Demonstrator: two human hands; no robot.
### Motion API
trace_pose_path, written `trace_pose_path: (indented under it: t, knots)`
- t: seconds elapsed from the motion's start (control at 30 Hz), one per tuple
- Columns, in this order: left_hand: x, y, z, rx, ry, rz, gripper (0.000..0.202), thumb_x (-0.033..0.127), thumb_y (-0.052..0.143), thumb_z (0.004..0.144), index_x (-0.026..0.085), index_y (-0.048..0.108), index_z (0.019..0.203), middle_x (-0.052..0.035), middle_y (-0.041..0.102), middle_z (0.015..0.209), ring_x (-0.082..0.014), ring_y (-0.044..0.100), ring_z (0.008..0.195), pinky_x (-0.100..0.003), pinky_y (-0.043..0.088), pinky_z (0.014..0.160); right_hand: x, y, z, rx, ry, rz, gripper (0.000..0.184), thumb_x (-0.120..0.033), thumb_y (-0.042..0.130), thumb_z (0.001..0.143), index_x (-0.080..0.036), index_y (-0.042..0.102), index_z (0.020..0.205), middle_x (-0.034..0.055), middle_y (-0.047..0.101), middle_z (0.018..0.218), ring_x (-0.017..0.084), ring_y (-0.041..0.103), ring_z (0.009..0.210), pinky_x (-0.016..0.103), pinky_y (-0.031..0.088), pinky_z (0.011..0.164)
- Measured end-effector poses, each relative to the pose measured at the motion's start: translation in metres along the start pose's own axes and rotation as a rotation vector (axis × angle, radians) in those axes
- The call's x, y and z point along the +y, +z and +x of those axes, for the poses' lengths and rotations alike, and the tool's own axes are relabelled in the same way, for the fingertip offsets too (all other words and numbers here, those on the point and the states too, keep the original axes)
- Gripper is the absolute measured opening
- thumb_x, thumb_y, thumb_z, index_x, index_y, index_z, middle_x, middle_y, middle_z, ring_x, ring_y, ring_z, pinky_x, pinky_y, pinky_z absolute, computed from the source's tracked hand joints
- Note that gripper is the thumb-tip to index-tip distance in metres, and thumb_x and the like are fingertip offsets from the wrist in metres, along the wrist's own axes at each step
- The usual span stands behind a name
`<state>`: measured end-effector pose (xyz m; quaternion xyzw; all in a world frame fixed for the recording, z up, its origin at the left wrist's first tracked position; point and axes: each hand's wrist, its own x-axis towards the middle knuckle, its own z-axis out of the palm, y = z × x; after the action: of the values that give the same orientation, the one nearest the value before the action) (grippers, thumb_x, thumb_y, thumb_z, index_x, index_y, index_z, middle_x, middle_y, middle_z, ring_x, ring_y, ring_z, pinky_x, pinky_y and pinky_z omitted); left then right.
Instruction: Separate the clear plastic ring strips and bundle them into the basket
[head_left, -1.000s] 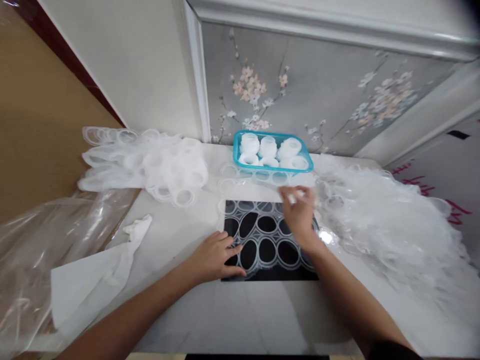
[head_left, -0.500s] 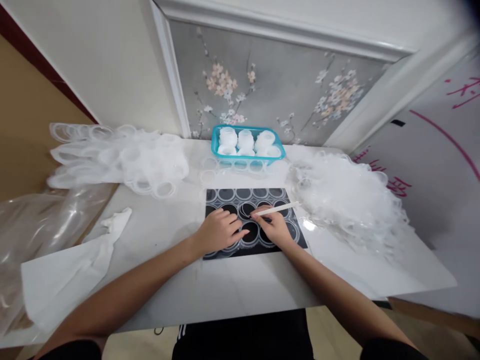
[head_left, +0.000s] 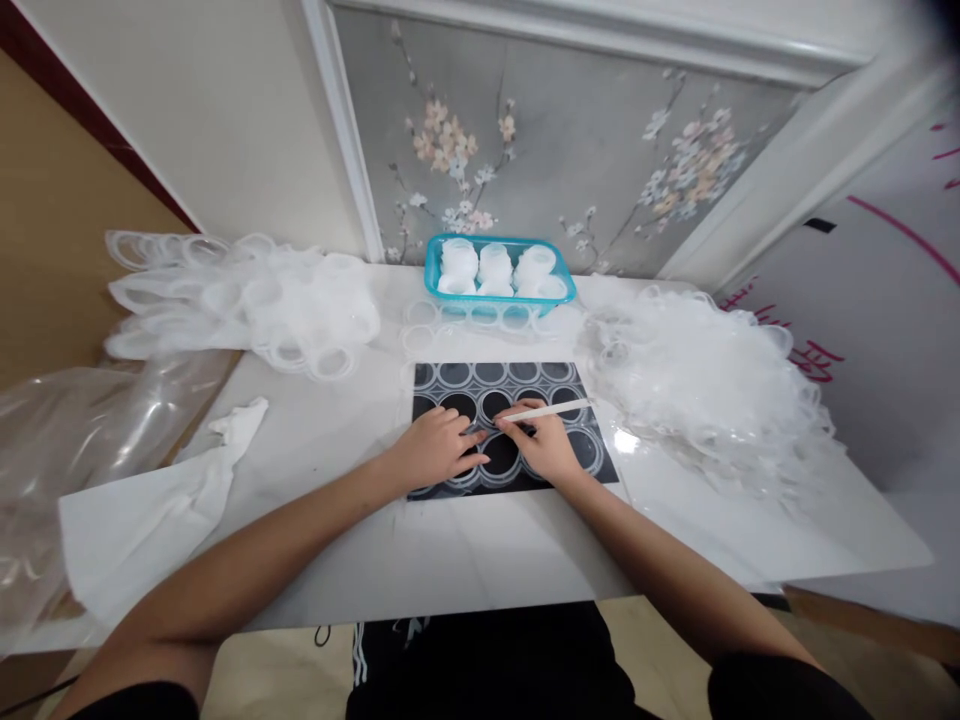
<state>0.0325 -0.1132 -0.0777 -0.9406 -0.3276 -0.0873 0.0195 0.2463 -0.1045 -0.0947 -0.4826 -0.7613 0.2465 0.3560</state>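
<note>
A clear plastic sheet of joined rings (head_left: pixel 525 382) lies on a black mat (head_left: pixel 592 470) in the middle of the white table (head_left: pixel 465 560). My left hand (head_left: pixel 433 449) rests flat on the sheet's left part, fingers spread, pressing it down. My right hand (head_left: pixel 546 446) is closed on a thin white stick (head_left: pixel 551 409), whose left tip meets the sheet between the rings close to my left fingertips.
A teal tray (head_left: pixel 433 285) of white ring stacks stands at the back by the wall. Heaps of clear ring sheets (head_left: pixel 705 375) lie right and left (head_left: pixel 247 305). White paper (head_left: pixel 150 520) and a clear plastic bag (head_left: pixel 67 440) hang off the left edge.
My right hand came back from near the tray with the white stick and set its tip on the sheet. My left hand slid slightly right on the sheet. The view pulled back.
</note>
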Motion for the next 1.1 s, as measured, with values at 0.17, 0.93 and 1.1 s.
trace_pose_path:
  t: [0.17, 0.93, 1.1]
  knots:
    - [-0.004, 0.003, 0.002, 0.003, 0.016, -0.036, 0.041, 0.047, 0.043, 0.093, 0.018, 0.066, 0.11, -0.0059, 0.061, 0.079, -0.0181, 0.051, 0.075, -0.031, 0.034, 0.069, -0.006, 0.009, -0.013, 0.038, -0.127, -0.294, 0.018, -0.026, 0.054, 0.089, -0.026, 0.071, 0.09, 0.0031, 0.074, 0.095, 0.027, 0.054, 0.109, 0.045, 0.038, 0.094]
    - [0.021, 0.005, 0.058, -0.021, -0.02, -0.034, 0.045, 0.055, 0.048, 0.088, 0.02, 0.069, 0.106, -0.0064, 0.054, 0.082, -0.0203, 0.051, 0.079, -0.031, 0.034, 0.067, 0.024, -0.037, -0.01, 0.094, 0.116, 0.058, 0.015, -0.03, 0.06, 0.084, -0.022, 0.071, 0.082, 0.0044, 0.074, 0.087, 0.022, 0.067, 0.088, 0.034, 0.052, 0.082]
    - [0.018, 0.006, 0.055, -0.058, -0.035, -0.067, 0.042, 0.054, 0.05, 0.087, 0.024, 0.068, 0.11, -0.0049, 0.053, 0.079, -0.0197, 0.05, 0.077, -0.03, 0.034, 0.066, 0.025, -0.037, -0.012, 0.075, 0.069, 0.025, 0.012, -0.027, 0.06, 0.085, -0.023, 0.071, 0.083, 0.0029, 0.074, 0.088, 0.022, 0.064, 0.094, 0.035, 0.049, 0.086]
